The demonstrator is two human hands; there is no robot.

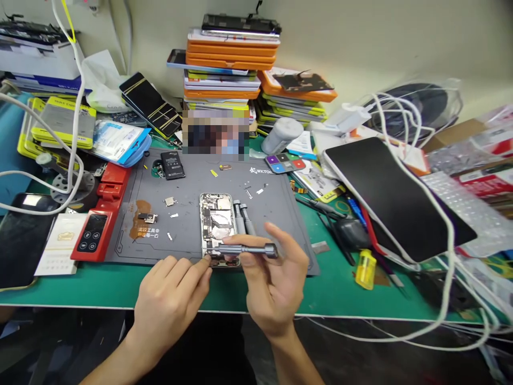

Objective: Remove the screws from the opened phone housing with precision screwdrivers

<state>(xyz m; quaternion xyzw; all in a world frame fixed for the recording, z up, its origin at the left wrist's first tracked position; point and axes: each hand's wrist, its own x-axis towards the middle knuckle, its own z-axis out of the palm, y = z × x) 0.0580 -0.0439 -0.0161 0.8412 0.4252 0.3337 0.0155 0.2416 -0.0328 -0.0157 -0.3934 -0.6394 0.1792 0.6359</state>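
The opened smartphone (218, 214), its inner parts exposed, lies on the grey repair mat (276, 214), its lower end close to the mat's front edge. The left hand (172, 291) comes in over the worktop's (336, 299) front edge with fingers curled, a fingertip at the phone's lower left corner; whether it grips or only presses there, I cannot tell. The right hand (276, 283) pinches a grey screwdriver (252, 249) between thumb and fingers, index raised, the shaft lying nearly level across the phone's lower end. Two more grey tool handles (239, 219) stand close along the phone's right side, so the room there is narrow; beyond them a stretch of grey mat shows out to its right edge. On the left, mat surface runs between the phone and a small camera module (149, 217), with tiny loose parts scattered in it. A black battery (173, 164) sits near the mat's back left, and a red device with buttons (93, 235) borders its left edge. Stacked orange cases (230, 53) line the back, while a white cable (447, 262) at right hangs past the worktop's front edge
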